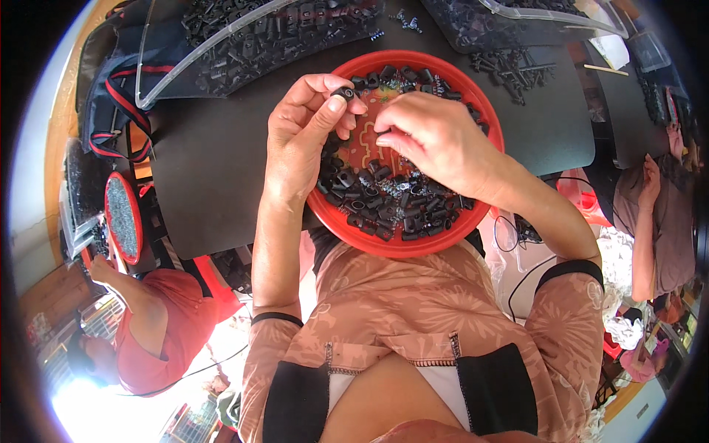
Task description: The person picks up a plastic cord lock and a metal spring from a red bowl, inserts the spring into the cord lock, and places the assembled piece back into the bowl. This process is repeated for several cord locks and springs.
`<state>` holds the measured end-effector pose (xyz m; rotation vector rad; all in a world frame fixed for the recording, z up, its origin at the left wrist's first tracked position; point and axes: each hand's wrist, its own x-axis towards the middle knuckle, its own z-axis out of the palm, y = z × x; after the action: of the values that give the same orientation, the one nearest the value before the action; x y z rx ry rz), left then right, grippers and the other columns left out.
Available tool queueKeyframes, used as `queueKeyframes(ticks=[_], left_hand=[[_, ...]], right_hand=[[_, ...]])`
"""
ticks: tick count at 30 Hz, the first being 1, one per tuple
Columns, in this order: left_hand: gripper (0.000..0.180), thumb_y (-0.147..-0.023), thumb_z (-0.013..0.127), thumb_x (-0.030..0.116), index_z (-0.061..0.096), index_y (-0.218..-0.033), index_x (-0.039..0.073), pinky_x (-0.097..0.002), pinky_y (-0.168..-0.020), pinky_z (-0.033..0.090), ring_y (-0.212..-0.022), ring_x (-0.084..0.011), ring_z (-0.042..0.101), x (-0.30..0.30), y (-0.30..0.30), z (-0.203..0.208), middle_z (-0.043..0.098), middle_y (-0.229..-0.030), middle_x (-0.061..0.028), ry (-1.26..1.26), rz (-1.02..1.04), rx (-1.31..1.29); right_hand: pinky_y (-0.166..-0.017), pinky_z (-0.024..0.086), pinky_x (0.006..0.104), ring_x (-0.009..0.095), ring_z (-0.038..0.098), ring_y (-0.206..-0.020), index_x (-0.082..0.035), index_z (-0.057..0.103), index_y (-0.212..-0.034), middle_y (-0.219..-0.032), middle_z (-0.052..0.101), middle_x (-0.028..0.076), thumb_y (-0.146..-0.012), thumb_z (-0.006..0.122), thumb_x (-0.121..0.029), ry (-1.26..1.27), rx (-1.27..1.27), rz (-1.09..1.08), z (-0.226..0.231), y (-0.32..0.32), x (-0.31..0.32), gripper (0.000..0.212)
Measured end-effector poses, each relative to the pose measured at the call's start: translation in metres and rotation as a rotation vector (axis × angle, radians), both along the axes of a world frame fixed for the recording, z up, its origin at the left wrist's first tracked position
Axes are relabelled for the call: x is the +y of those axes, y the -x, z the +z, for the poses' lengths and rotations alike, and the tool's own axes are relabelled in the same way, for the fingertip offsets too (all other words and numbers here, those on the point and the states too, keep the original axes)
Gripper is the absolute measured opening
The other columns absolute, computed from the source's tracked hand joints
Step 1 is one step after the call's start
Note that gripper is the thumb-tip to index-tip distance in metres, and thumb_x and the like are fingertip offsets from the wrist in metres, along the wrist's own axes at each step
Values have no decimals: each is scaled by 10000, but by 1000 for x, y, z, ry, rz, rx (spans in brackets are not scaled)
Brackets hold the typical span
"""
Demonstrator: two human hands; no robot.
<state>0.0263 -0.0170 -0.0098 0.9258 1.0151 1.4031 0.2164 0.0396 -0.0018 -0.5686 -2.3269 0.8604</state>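
Dark bench (221,170); my left hand (299,140) pinches a small black plastic piece (344,93), light, rigid, gripped by its sides; right hand (436,140) curled, contents hidden.

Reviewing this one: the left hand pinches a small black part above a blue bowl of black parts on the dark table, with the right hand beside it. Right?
Not quite: the bowl is red, not blue, as the head view shows. The rest holds: the left hand pinches a small black part above it, the right hand is beside it, on the dark table.

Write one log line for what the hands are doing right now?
left hand: pinches small black plastic part | right hand: fingers curled over red bowl | black parts: piled in bowl
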Motion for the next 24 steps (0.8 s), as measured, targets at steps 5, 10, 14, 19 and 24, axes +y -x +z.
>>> queueKeyframes(ticks=[5,10,14,19,24], left_hand=[[138,-932,583,102,570,-1039,14,-224,-672,465,-736,-88,572,-1,-2,0,658,-873,-65,11,1,100],[116,-928,588,94,558,-1001,9,-224,-672,467,-736,-90,580,-2,-4,1,656,-864,-70,16,3,118],[111,-930,584,90,554,-995,5,-222,-671,471,-740,-92,589,-3,-5,4,656,-862,-71,16,-10,134],[121,-937,578,126,554,-1011,33,-218,-658,449,-719,-86,568,-3,-5,0,645,-839,-55,-1,2,193],[107,-939,569,108,552,-1007,27,-219,-666,452,-721,-83,565,-3,-8,3,643,-839,-51,0,24,207]], right_hand=[[-643,533,238,114,653,-703,35,666,-993,-798,691,100,-857,631,3,580,226,-27,13,1,14,144],[-667,543,248,131,669,-730,34,667,-1009,-815,694,109,-858,613,25,437,273,-25,17,7,20,161],[-687,550,266,158,687,-774,32,639,-1037,-854,703,123,-837,622,20,473,280,-35,19,12,19,200],[-703,549,274,181,696,-796,35,593,-1073,-874,705,146,-814,643,1,551,230,-43,22,12,22,266],[-700,544,270,178,696,-793,40,575,-1079,-868,703,150,-814,646,-3,539,219,-29,22,11,23,278]])
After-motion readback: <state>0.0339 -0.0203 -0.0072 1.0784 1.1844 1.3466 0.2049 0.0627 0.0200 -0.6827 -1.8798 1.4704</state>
